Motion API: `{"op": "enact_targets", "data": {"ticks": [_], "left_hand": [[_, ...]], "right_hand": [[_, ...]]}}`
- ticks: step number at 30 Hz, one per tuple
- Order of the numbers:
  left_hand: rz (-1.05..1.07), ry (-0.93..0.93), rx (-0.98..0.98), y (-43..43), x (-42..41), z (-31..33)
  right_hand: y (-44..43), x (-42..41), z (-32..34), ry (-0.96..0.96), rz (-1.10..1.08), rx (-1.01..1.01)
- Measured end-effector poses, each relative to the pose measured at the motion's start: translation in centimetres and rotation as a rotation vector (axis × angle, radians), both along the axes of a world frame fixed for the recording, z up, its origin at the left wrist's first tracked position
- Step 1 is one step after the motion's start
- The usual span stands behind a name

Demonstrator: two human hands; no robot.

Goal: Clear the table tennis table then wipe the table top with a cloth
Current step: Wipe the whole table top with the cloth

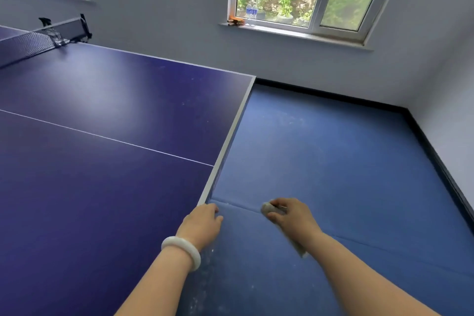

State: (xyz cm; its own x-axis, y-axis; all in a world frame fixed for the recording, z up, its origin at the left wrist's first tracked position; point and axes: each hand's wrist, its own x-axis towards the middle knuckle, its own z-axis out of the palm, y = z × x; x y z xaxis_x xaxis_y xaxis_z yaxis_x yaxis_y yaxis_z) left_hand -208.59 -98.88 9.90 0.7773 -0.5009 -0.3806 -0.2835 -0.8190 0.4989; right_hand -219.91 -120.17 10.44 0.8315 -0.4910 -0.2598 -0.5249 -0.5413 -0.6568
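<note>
Looks to be the wiping step, about to begin: what seem to be orange-and-wood bats and clear water bottles parked on the white windowsill, well apart from the dark blue table tennis tabletop. Right hand clenched round a bunched grey cloth, held out over the blue floor mat, just beside the tabletop's end edge and not touching it, with a loose tail of cloth trailing under the forearm. Left hand, white bangle at the wrist, set at that same edge with fingers bent down over the rim; cannot tell whether gripping the rim or merely resting there. Next, probably: bring the cloth across onto the near surface, spread it flat enough to cover ground, and sweep in long passes toward the black net. Hard to judge: the far half beyond the net, cut off at the left; the near left corner, out of view; the fingertips of both hands, hidden; any dust on the surface, lost in the window glare.
</note>
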Motion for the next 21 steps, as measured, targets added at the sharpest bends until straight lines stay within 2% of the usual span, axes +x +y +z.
{"op": "enact_targets", "data": {"ticks": [12,21], "left_hand": [[0.361,-0.002,0.092,-8.8,10.6,-1.1],[0.674,0.039,0.135,-9.6,13.3,-2.9]], "right_hand": [[-11.5,20.6,-1.4,-0.027,0.390,0.004],[-11.6,32.0,-3.4,-0.009,0.706,0.034]]}}
